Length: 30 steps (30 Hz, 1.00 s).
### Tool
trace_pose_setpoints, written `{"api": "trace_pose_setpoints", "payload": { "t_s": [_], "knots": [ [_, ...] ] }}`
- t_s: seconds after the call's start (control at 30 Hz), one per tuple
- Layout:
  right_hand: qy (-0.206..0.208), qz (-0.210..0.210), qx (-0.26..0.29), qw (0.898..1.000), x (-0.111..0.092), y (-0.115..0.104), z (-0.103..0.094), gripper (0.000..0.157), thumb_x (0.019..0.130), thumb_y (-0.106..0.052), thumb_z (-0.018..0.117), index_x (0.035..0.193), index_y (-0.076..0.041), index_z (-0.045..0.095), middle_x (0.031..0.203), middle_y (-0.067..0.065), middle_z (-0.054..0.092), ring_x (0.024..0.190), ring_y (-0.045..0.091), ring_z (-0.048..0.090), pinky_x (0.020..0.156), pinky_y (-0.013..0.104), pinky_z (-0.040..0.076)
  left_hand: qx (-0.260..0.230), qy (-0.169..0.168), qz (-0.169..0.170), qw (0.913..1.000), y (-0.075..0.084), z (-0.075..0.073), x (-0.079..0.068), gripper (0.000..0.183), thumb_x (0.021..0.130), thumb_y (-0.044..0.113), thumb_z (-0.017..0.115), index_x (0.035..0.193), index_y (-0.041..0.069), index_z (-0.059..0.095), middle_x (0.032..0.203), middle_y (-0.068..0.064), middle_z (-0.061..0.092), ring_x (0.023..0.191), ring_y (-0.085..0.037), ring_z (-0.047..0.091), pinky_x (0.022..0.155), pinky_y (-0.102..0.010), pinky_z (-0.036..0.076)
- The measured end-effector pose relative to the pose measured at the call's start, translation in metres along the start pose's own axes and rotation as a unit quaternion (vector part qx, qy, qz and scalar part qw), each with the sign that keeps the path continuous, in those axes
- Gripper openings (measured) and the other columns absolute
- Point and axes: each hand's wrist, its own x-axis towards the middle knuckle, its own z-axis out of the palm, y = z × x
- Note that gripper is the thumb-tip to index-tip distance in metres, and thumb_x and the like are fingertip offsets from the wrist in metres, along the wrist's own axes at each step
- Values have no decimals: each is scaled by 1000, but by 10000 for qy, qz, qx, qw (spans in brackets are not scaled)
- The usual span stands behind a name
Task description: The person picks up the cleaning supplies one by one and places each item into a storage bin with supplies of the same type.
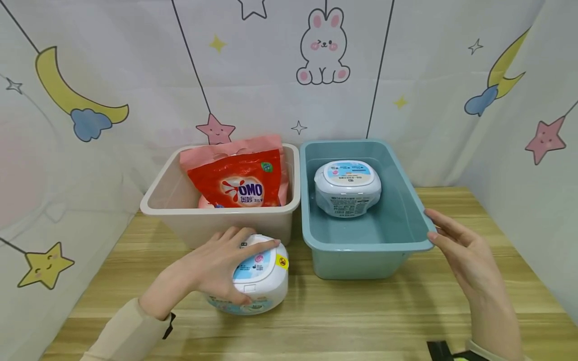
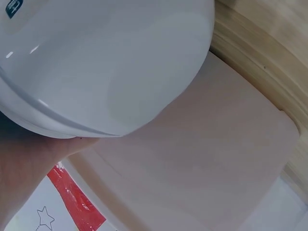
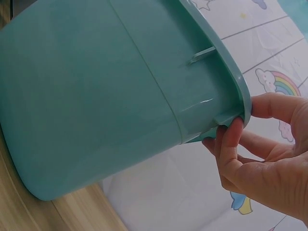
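Note:
My left hand [image 1: 221, 265] grips a white plastic tub [image 1: 266, 288] with a blue-labelled lid, thumb on the near side and fingers over the top. This tub is in front of the white bin [image 1: 221, 223]; its smooth side fills the upper left of the left wrist view. At the right, my right hand [image 1: 465, 255] pinches the rim corner of the teal bin [image 1: 361, 263], with the thumb on one side of the rim and fingers under it in the right wrist view. Inside the teal bin sits a second white tub [image 1: 347, 189], lid up.
The white bin holds a red OMO detergent bag [image 1: 244, 183] leaning on a pink package [image 1: 271, 143]. Both bins stand side by side on a wood-grain table [image 1: 343, 321]. Behind them hangs a white cloth [image 1: 271, 65] printed with stars, moons and a rabbit.

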Motion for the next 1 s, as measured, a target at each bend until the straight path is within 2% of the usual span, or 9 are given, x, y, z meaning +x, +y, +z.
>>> {"api": "trace_pose_setpoints", "payload": {
  "t_s": [0.53, 1.0],
  "knots": [
    [-27, -36, 20, 10000, 0, 1, 0, 47, 94, 6, 50, 141, -2, 46, 130, -4, 54, 106, 4, 60, 91, 10, 47, 162, 50, 75, 9998, 8, -8, 2, 99, 61, 65, 72, 145, 54, 23, 142, -2, 40, 128, -25, 35, 98, -47, 43],
    [-36, -68, -16, 10000, 0, 1, 0, 47, 95, 6, 50, 141, -2, 46, 132, -5, 53, 107, 4, 59, 91, 9, 46, 113, -24, -26, 9999, 17, -20, 1, 102, 59, 58, 76, 146, 52, 24, 143, -2, 38, 130, -26, 33, 100, -51, 41]
  ]
}}
